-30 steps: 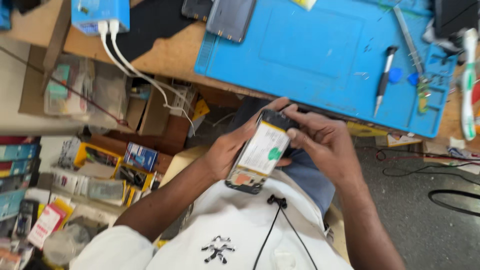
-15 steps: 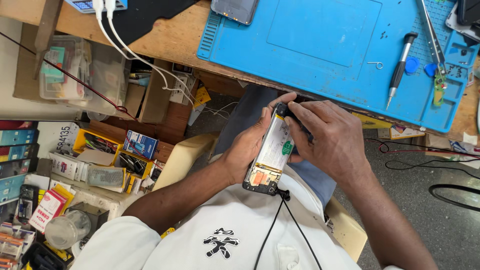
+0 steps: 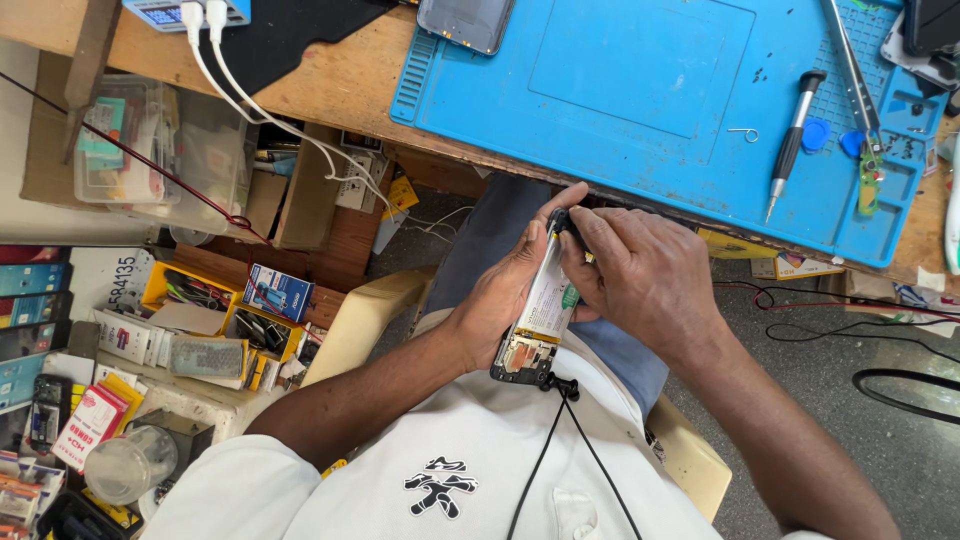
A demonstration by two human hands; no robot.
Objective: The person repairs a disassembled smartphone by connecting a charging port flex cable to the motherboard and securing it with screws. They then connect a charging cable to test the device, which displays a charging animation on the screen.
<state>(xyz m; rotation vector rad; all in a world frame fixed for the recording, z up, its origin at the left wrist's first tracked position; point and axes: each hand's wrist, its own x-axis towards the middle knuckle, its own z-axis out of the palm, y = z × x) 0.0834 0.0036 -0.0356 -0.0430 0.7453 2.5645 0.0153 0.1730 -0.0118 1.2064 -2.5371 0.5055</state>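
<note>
Left hand (image 3: 500, 300) grips the opened phone (image 3: 540, 310) from the side, off the bench's near edge. I see my right hand (image 3: 640, 275) pinching its top end, below the blue mat (image 3: 640, 110).

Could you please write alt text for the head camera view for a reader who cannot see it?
Both hands, left hand and right hand, hold an opened phone over the lap, below a blue work mat with a screwdriver on it.

One head camera looks straight down, close above the hands (image 3: 590, 290), with the tabletop (image 3: 330, 85) along the upper frame.
</note>
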